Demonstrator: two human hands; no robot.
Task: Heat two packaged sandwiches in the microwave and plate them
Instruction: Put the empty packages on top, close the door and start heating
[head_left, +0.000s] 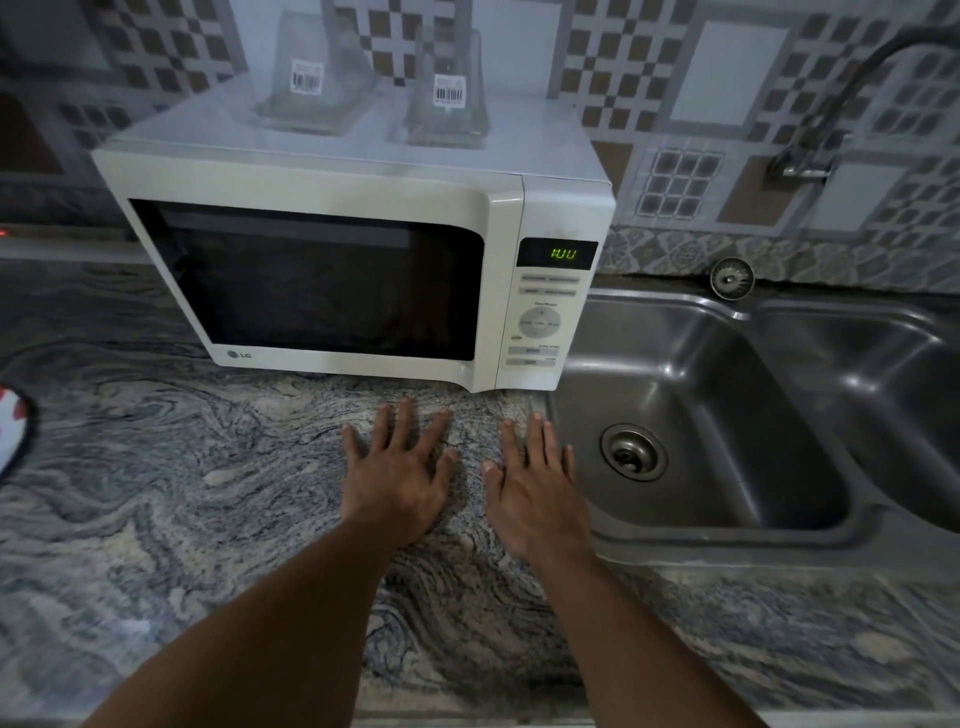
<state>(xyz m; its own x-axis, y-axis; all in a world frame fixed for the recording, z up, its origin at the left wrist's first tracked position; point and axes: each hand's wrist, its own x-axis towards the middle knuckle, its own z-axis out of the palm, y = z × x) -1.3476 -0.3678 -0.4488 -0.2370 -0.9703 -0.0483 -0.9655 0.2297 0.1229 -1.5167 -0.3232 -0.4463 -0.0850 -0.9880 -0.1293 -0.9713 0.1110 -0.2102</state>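
My left hand (397, 467) and right hand (535, 483) lie flat and empty, fingers spread, on the grey marbled stone surface (182, 493). Two clear wedge-shaped plastic sandwich packs (449, 88) stand atop the closed white microwave (322, 280), ahead and above, nearer my left hand.

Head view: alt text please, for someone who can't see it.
The left hand and right hand lie flat and empty on the marbled counter before a closed white microwave. Two clear packages stand on it; a steel sink lies to its right.

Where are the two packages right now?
Head view, upper centre: left package and right package stand side by side on top of the microwave.
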